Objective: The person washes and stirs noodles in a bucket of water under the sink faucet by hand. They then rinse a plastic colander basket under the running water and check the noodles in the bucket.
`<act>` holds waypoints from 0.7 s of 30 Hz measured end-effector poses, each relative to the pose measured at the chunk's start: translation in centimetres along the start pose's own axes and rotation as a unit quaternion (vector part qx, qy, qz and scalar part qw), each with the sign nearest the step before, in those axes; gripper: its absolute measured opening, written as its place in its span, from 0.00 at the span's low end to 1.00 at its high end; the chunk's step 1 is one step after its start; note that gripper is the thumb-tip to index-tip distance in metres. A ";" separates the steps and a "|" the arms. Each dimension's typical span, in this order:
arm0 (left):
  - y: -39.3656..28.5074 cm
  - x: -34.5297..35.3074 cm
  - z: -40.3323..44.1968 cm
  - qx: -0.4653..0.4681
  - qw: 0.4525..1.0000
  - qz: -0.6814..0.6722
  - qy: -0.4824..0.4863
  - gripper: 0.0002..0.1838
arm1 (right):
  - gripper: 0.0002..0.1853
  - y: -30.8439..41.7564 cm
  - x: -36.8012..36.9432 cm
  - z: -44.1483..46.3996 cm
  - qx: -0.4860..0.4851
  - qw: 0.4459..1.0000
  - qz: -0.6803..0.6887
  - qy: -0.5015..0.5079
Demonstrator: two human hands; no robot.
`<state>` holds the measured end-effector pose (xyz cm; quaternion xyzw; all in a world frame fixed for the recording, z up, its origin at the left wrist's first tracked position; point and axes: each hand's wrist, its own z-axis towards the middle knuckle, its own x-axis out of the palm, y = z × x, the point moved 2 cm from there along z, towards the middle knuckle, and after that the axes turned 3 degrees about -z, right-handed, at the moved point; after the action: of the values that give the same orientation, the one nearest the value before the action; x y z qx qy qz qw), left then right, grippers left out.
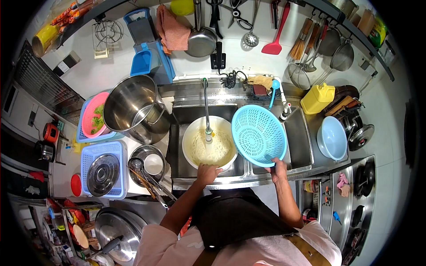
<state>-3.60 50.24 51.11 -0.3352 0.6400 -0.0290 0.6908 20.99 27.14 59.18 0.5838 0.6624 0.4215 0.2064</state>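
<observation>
My left hand [207, 174] is closed on the near rim of a round white basin [187, 144] in the left sink bowl. Pale thin strands [217, 150], perhaps noodles or sprouts, lie in cloudy yellowish water inside it. Above the basin hangs the faucet [207, 119], its spout over the water. With my right hand [278, 169] I grip the near edge of a light blue plastic colander [259, 135]. It is tilted over the right sink bowl, next to the basin, and nothing shows inside it. The fingers under both rims are partly hidden.
Left of the sink stand a tall steel pot [133, 106], a pink basket [94, 115] with greens, and a steel bowl [146, 153] holding utensils. On the right are a yellow jug [317, 98] and a pale blue basin [333, 137]. Tools hang along the back wall.
</observation>
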 end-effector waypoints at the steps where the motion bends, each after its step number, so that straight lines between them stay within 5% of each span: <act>1: 0.0 0.0 0.0 0.000 1.000 0.000 0.000 0.21 | 0.20 -0.1 -0.1 0.2 0.001 1.000 0.002 0.000; 21: 0.0 0.1 0.0 -0.008 1.000 0.001 0.009 0.21 | 0.22 -0.3 -0.5 0.3 0.000 1.000 0.002 0.005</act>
<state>-3.57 50.20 51.02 -0.3400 0.6465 -0.0261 0.6825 21.14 26.76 58.64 0.5832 0.6623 0.4247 0.2020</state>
